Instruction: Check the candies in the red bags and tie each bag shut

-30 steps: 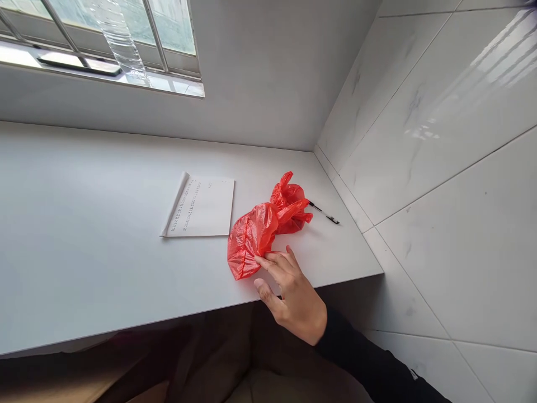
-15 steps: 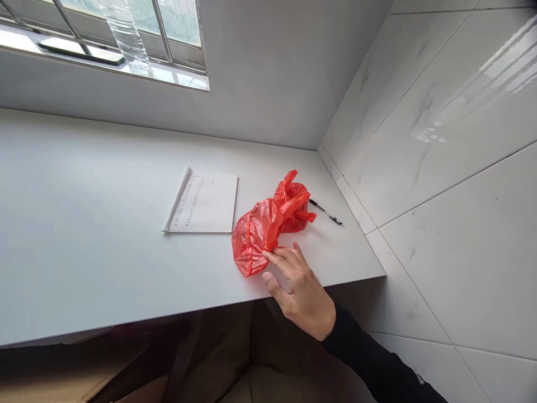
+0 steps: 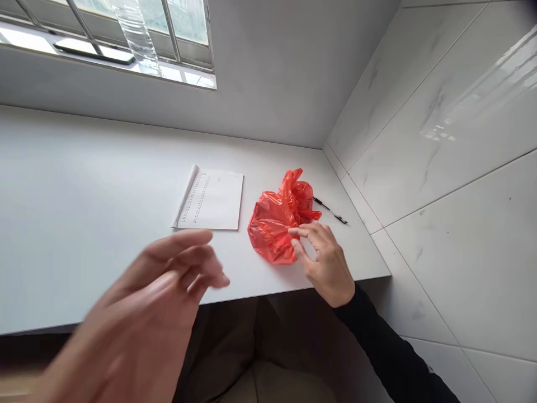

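A crumpled red plastic bag (image 3: 272, 226) lies on the white table, its handles bunched at the back right. My right hand (image 3: 325, 260) is at the bag's near right side, with fingertips at the plastic and thumb and fingers apart. In the lower left, close to the camera, my left hand (image 3: 168, 296) hangs in the air with its fingers loosely bent and apart. It is slightly blurred and holds nothing. An open notebook (image 3: 222, 201) with handwriting lies left of the bag. Just right of the bag is a black and clear pen (image 3: 331, 211).
The white table (image 3: 84, 212) runs along the grey wall and ends at a marbled tile wall (image 3: 453, 184) on the right. A clear plastic bottle (image 3: 140, 42) and a flat dark-edged object (image 3: 94, 54) rest on the barred window's sill.
My left hand has come into view from the lower left. The red bag's near part has shifted right and changed shape, and my right hand has moved right and slightly up.
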`<state>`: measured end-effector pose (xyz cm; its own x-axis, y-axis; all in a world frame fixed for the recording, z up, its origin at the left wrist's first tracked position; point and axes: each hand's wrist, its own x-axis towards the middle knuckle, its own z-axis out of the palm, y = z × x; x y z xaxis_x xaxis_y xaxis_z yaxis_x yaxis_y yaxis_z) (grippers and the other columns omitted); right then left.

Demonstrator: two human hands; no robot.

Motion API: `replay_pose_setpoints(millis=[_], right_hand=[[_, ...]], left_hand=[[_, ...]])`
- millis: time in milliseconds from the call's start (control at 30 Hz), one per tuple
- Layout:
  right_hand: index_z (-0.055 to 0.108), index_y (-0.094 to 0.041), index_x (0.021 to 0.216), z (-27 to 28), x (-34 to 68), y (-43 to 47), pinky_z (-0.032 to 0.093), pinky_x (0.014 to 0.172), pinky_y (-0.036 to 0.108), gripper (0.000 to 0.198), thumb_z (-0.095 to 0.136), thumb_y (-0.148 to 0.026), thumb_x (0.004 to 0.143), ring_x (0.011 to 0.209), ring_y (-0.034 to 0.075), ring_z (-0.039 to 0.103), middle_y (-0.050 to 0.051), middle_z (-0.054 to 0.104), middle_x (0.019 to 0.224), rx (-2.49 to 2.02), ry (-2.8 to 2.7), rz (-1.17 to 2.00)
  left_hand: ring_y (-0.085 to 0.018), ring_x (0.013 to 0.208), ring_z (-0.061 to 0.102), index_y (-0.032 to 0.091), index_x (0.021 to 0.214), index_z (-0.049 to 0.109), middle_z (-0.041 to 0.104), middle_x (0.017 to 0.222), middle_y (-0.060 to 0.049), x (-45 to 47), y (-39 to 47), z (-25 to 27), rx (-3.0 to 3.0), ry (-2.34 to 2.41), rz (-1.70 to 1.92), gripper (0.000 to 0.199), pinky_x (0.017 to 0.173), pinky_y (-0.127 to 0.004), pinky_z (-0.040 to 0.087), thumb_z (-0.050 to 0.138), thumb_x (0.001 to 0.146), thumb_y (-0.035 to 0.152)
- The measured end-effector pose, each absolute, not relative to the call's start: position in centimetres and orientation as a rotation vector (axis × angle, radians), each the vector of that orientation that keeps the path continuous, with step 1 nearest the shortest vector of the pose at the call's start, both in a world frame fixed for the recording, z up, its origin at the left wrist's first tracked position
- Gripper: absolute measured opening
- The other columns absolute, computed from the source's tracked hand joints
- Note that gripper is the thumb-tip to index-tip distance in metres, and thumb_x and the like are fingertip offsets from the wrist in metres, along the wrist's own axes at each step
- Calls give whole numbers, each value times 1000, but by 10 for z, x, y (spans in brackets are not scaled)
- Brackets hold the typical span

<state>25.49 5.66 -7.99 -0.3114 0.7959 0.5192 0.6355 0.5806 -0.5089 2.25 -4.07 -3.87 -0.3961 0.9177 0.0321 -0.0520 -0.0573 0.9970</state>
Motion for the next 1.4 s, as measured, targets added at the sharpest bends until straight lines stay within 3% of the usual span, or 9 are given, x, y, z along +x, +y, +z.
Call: replay_pose_setpoints(millis=[267, 467, 633, 700, 833, 1000, 1100, 1233, 1400], right_hand=[[63, -16, 119, -100, 234, 18, 38, 118, 50, 31, 42, -2, 100, 106, 23, 60, 7, 68, 102, -500, -2465, 250], [62, -18, 117, -98, 240, 13, 48, 103, 47, 19, 51, -14, 102, 107, 24, 57, 7, 64, 108, -820, -2105, 452], [63, -18, 118, -105, 229, 28, 49, 95, 52, 26, 70, -25, 94, 103, 30, 53, 9, 59, 108, -1102, -2180, 345], [65, -19, 108, -108, 226, 31, 46, 102, 53, 15, 67, -16, 94, 99, 27, 55, 7, 58, 100, -1089, -2217, 308], [61, -21, 99, -105, 233, 34, 31, 118, 58, 14, 56, -8, 96, 98, 23, 57, 4, 56, 97, -1027, -2258, 278], [54, -23, 103, -95, 273, 44, 23, 119, 66, 12, 49, -14, 98, 100, 25, 59, 4, 57, 99, -1101, -2193, 209], [51, -24, 105, -88, 286, 44, 25, 117, 67, 10, 45, -18, 100, 107, 27, 58, 7, 59, 107, -1184, -2103, 259], [49, -24, 127, -82, 267, 37, 34, 113, 61, 26, 52, -31, 102, 122, 30, 52, 9, 60, 122, -1158, -2057, 412], [63, -23, 107, -81, 253, 44, 46, 96, 51, 10, 56, -27, 101, 102, 28, 57, 5, 65, 102, -1149, -2111, 409]], left_hand=[[-21, 103, 61, 23, 124, 60, 63, 120, -6, 31, 15, -69, 1598, 1814, 1385, 31, 91, -39, 52, 56, 94, 33], [-32, 119, 51, 23, 128, 63, 65, 125, -9, 17, 15, -103, 2012, 1917, 997, 35, 101, -51, 41, 51, 95, 27], [-24, 77, 56, 22, 136, 58, 66, 73, -1, 20, 11, -102, 2220, 1861, 736, 40, 88, -46, 43, 49, 98, 27], [-23, 75, 54, 23, 136, 59, 66, 71, -1, 21, 11, -101, 2288, 1831, 678, 39, 87, -45, 43, 49, 98, 27], [-24, 79, 55, 26, 107, 71, 68, 80, -3, 18, 11, -97, 2341, 1841, 636, 25, 84, -42, 41, 48, 98, 30], [-22, 72, 55, 24, 85, 63, 62, 73, -2, -7, 5, -88, 2159, 2066, 735, 24, 78, -41, 41, 45, 98, 33], [-24, 84, 61, 24, 103, 64, 67, 93, -5, -12, 0, -83, 2067, 2076, 825, 22, 77, -38, 48, 47, 97, 36], [-29, 125, 52, 26, 142, 49, 58, 136, -10, 13, 1, -79, 2185, 1804, 937, 48, 102, -45, 44, 53, 94, 30], [-27, 95, 62, 26, 92, 72, 72, 91, -4, 22, 14, -78, 2085, 1775, 1024, 17, 92, -45, 45, 55, 91, 28]])
